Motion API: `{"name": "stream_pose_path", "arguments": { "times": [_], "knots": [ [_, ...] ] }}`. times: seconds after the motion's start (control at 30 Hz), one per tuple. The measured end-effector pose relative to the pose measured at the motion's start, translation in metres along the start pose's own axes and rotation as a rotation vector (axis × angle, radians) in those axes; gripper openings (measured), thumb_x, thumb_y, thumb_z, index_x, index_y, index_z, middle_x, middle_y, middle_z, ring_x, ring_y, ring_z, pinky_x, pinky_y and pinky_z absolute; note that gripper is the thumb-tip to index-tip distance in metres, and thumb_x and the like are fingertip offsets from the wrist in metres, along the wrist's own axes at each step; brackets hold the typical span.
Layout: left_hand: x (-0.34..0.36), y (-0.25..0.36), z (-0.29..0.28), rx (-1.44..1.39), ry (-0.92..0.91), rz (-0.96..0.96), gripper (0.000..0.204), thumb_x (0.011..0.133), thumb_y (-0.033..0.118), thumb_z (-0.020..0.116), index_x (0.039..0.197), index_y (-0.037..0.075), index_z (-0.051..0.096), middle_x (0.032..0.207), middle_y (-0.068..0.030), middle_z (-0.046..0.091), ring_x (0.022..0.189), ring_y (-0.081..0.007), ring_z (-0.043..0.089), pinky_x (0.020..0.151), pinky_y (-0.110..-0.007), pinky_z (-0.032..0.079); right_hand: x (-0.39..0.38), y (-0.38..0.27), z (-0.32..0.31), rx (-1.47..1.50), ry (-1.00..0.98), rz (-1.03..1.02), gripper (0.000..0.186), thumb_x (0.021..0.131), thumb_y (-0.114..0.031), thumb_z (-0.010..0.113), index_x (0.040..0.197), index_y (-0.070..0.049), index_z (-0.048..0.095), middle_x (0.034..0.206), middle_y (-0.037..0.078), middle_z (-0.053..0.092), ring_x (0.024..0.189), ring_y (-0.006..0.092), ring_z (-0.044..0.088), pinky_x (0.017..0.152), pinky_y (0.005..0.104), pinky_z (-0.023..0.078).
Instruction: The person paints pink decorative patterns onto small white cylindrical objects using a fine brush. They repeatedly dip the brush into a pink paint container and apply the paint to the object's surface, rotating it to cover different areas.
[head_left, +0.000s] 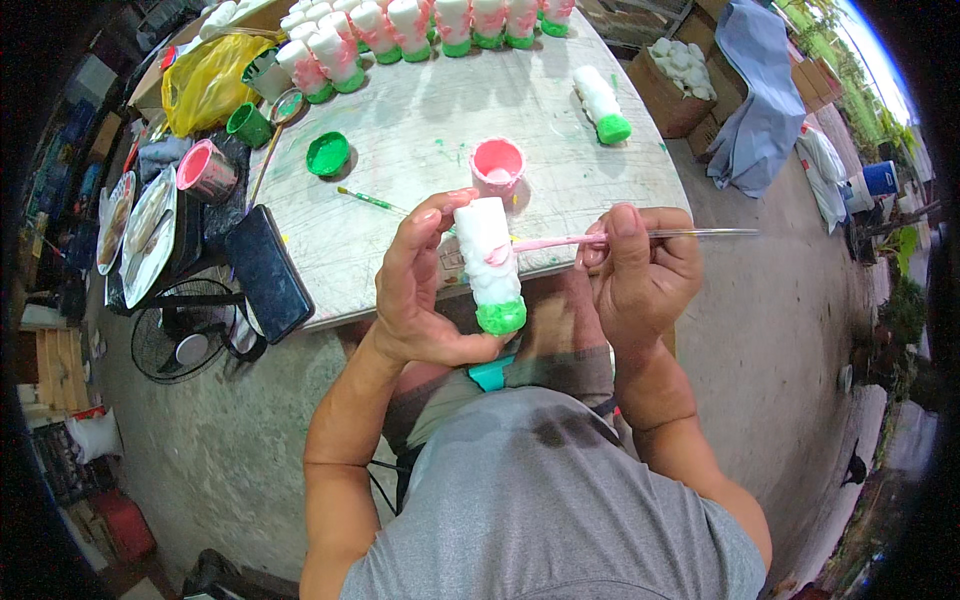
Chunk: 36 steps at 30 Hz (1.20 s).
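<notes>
My left hand (412, 295) holds a white, bumpy cylinder (488, 225) upright between its fingers and thumb. The cylinder's bottom end is painted green, and a small pink patch shows on its side. A thin paintbrush (560, 241) is pinched in my right hand (650, 270), its pink-coated tip touching that side. Just beyond the cylinder stands a small cup of pink paint (498, 168). Farther left sits a shallow green paint cup (328, 155), with a second brush (370, 199) lying near it.
Several pink, white and green cylinders (408, 30) stand along the table's far edge. One white cylinder with a green end (602, 105) lies at the far right. A phone (270, 272), a pink-rimmed can (207, 172) and a yellow bag (212, 85) are at the left, above a fan (188, 335).
</notes>
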<state>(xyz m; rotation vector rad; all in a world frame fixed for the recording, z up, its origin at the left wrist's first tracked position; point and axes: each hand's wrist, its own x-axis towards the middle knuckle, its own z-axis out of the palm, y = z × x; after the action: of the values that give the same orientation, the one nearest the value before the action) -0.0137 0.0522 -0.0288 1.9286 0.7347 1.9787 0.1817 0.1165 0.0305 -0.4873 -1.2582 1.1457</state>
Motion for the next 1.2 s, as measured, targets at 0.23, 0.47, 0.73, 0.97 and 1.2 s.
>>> {"name": "stream_pose_path", "arguments": {
  "times": [0.23,0.47,0.73,0.97,1.2],
  "knots": [
    [-0.005,0.000,-0.002,0.163,0.054,-0.019,0.121,0.054,0.019,0.096,0.156,0.004,0.033,0.144,-0.0238,0.054,0.130,-0.0317,0.056,0.093,-0.036,0.048,-0.012,0.001,0.002,0.051,-0.053,-0.063,0.013,0.097,0.003,0.068,0.098,-0.001,0.056,0.081,0.013,0.068,0.064,0.0112,0.065,0.058,0.0265,0.057],
    [-0.007,-0.001,-0.005,0.171,0.032,-0.021,0.124,0.056,0.023,0.099,0.158,0.004,0.030,0.148,-0.0239,0.048,0.133,-0.0357,0.052,0.100,-0.044,0.047,-0.018,0.017,0.010,0.014,-0.009,-0.068,0.013,0.096,0.004,0.070,0.097,-0.001,0.057,0.081,0.013,0.069,0.062,0.0111,0.066,0.056,0.0252,0.056],
    [-0.008,0.000,-0.005,0.159,0.025,-0.050,0.127,0.056,0.022,0.100,0.159,0.008,0.027,0.152,-0.0251,0.044,0.138,-0.0392,0.049,0.108,-0.049,0.047,-0.013,0.003,0.006,-0.086,0.039,-0.005,0.012,0.102,-0.001,0.062,0.095,-0.001,0.054,0.074,0.013,0.065,0.059,0.0126,0.061,0.054,0.0275,0.056],
    [-0.010,-0.002,-0.007,0.142,0.025,-0.058,0.126,0.057,0.026,0.101,0.158,0.009,0.027,0.151,-0.0254,0.045,0.138,-0.0380,0.049,0.106,-0.047,0.048,-0.015,0.006,0.008,-0.219,-0.007,-0.159,0.011,0.101,0.000,0.063,0.095,-0.001,0.054,0.074,0.012,0.065,0.059,0.0125,0.061,0.054,0.0275,0.056],
    [-0.011,0.000,-0.007,0.186,0.028,-0.048,0.127,0.057,0.032,0.101,0.158,0.009,0.026,0.150,-0.0261,0.046,0.139,-0.0373,0.048,0.102,-0.042,0.046,-0.012,-0.003,0.012,-0.239,-0.008,-0.125,0.012,0.101,0.000,0.064,0.095,0.000,0.054,0.076,0.012,0.065,0.061,0.0121,0.062,0.055,0.0271,0.056]
  ]
}}
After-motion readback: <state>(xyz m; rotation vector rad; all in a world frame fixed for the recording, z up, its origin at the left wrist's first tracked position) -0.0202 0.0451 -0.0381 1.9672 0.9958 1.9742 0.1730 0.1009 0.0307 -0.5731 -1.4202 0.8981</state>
